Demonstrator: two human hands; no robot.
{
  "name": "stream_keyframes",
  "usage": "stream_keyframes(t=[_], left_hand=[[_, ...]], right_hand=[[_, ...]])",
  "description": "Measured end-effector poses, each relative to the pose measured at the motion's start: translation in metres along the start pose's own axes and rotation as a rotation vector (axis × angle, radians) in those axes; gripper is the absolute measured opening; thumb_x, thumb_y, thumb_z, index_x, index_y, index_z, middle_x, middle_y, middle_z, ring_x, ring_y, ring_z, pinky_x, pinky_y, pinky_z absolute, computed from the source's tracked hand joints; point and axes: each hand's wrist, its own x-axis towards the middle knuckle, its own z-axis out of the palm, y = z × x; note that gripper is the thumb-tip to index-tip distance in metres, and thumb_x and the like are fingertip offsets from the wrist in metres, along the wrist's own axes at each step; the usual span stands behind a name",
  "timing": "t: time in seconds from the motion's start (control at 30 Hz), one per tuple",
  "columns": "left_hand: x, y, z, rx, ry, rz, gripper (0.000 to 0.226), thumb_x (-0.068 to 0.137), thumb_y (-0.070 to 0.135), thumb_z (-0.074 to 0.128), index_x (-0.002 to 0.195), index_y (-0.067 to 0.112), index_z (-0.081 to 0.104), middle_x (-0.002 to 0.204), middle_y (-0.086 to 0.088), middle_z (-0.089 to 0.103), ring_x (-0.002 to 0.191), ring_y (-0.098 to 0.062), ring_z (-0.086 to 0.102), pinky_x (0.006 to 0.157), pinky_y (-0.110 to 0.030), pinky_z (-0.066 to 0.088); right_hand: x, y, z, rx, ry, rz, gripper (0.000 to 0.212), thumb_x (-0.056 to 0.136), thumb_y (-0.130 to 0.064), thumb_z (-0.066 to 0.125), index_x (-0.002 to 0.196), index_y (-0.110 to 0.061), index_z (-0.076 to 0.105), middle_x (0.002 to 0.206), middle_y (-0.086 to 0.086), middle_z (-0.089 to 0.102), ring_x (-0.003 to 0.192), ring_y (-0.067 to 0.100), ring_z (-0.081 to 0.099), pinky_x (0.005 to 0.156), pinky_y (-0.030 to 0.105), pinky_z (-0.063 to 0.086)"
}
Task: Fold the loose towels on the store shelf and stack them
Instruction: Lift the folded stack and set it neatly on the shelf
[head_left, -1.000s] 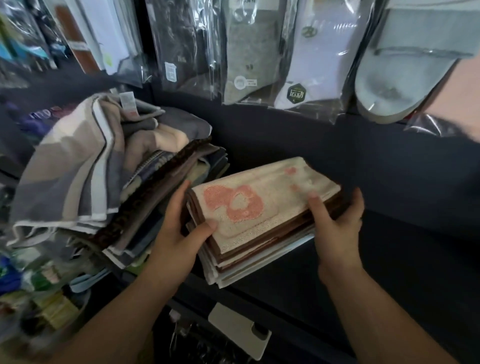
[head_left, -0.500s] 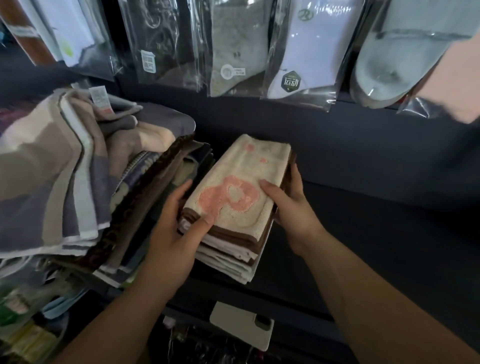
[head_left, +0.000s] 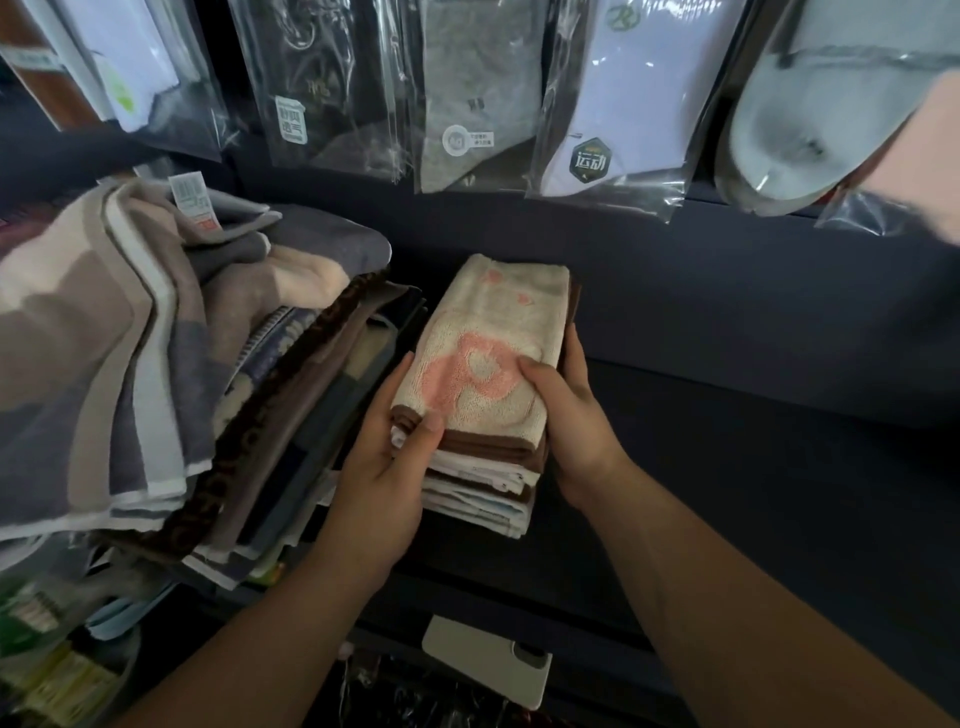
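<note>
A stack of folded towels (head_left: 480, 470) sits on the dark shelf (head_left: 753, 467), its long side running away from me. The top one is a cream towel with a pink pattern (head_left: 488, 332); brown and white towels lie under it. My left hand (head_left: 387, 467) grips the stack's near left corner, thumb on top. My right hand (head_left: 569, 421) holds the right side, thumb on the pink pattern, fingers along the edge. A leaning pile of loose grey, beige and brown towels (head_left: 156, 364) lies right beside the stack on the left.
Packaged socks (head_left: 472, 93) hang on the back wall above the shelf, and a pale slipper (head_left: 810, 104) hangs at the upper right. A white price tag holder (head_left: 488, 660) sticks out from the shelf's front edge. Small packaged goods (head_left: 52, 649) lie at the lower left.
Both hands have turned the folded stack from lying crosswise to pointing away from me and slid it left, close to the loose pile. My right hand moved from the far end to the side.
</note>
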Motion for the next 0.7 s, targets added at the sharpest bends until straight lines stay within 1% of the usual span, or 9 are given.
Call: stream_keyframes(t=[0.1,0.2,0.27,0.3,0.37,0.47,0.57,0.63,0.7], left_hand=[[0.002,0.000,-0.002,0.022,0.016,-0.011,0.053,0.099,0.027,0.058,0.142,0.053,0.044,0.131,0.027,0.061,0.116,0.010,0.059,0.095,-0.019,0.048],[0.003,0.006,-0.006,0.051,0.083,0.037,0.064,0.094,0.018,0.066,0.143,0.052,0.043,0.134,0.026,0.059,0.116,0.012,0.058,0.095,-0.021,0.046],[0.006,0.010,-0.008,0.062,0.090,0.098,0.067,0.093,0.015,0.067,0.143,0.052,0.043,0.141,0.025,0.054,0.124,0.009,0.054,0.098,-0.023,0.045],[0.007,0.012,-0.008,0.062,0.083,0.120,0.064,0.094,0.016,0.067,0.142,0.053,0.045,0.143,0.025,0.053,0.126,0.008,0.053,0.099,-0.023,0.045],[0.009,0.013,-0.005,0.105,0.069,0.134,0.048,0.097,0.024,0.064,0.135,0.052,0.053,0.139,0.024,0.056,0.125,0.007,0.054,0.100,-0.024,0.047],[0.009,0.006,-0.004,0.155,0.064,0.079,0.031,0.099,0.027,0.060,0.124,0.044,0.065,0.123,0.023,0.066,0.113,0.008,0.061,0.100,-0.029,0.051],[0.007,0.001,-0.008,0.122,0.074,0.026,0.032,0.100,0.023,0.059,0.124,0.043,0.065,0.119,0.022,0.069,0.109,0.005,0.064,0.094,-0.025,0.053],[0.006,0.000,-0.013,0.128,0.055,0.020,0.033,0.100,0.023,0.059,0.125,0.044,0.064,0.119,0.024,0.069,0.110,0.005,0.064,0.089,-0.018,0.053],[0.007,0.003,-0.016,0.149,0.020,0.016,0.035,0.099,0.022,0.060,0.124,0.045,0.064,0.120,0.025,0.068,0.111,0.006,0.063,0.089,-0.016,0.051]], right_hand=[[0.002,-0.004,-0.003,-0.025,-0.015,-0.016,0.081,0.089,-0.038,0.070,0.151,-0.056,0.020,0.135,-0.007,0.063,0.117,0.017,0.066,0.101,0.047,0.052],[-0.007,-0.004,-0.004,-0.033,-0.003,-0.038,0.083,0.088,-0.041,0.073,0.150,-0.056,0.020,0.136,-0.012,0.061,0.117,0.011,0.065,0.102,0.042,0.052],[-0.013,-0.002,-0.003,-0.009,0.004,-0.021,0.092,0.084,-0.043,0.077,0.152,-0.056,0.016,0.136,-0.015,0.060,0.117,0.008,0.065,0.104,0.040,0.050],[-0.016,-0.001,-0.002,0.004,0.001,-0.013,0.095,0.083,-0.042,0.078,0.152,-0.055,0.015,0.136,-0.016,0.061,0.117,0.007,0.065,0.105,0.040,0.050],[-0.018,0.000,-0.001,0.018,-0.022,-0.012,0.090,0.086,-0.037,0.077,0.151,-0.055,0.018,0.134,-0.013,0.064,0.118,0.011,0.065,0.105,0.042,0.050],[-0.017,0.003,0.003,0.036,-0.044,-0.036,0.076,0.091,-0.031,0.070,0.149,-0.055,0.027,0.133,-0.008,0.065,0.120,0.017,0.065,0.104,0.047,0.050],[-0.017,0.011,0.009,0.012,-0.023,-0.062,0.070,0.090,-0.035,0.070,0.144,-0.058,0.033,0.136,-0.009,0.062,0.122,0.016,0.063,0.104,0.047,0.050],[-0.019,0.014,0.010,-0.003,-0.021,-0.074,0.069,0.091,-0.035,0.069,0.146,-0.054,0.033,0.137,-0.009,0.062,0.123,0.015,0.062,0.104,0.046,0.050],[-0.020,0.014,0.008,-0.002,-0.024,-0.078,0.070,0.094,-0.031,0.068,0.149,-0.050,0.030,0.136,-0.011,0.062,0.121,0.013,0.063,0.104,0.043,0.051]])
